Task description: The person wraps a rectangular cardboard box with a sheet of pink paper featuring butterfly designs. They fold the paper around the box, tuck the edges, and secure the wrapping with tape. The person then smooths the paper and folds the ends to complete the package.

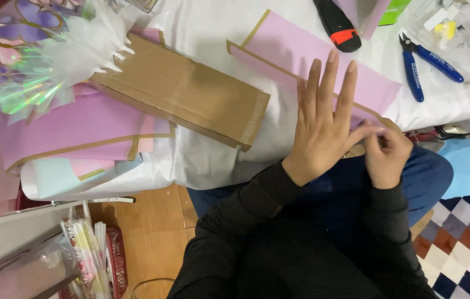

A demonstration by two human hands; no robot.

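White cloth covers your tabletop. Press the pink sheet flat with your open left hand; your right hand, at 3 o'clock, pinches its edge.

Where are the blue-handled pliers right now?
In the head view, the blue-handled pliers lie on the white table cover at the upper right, beyond the pink sheet, beside a clear plastic tray.
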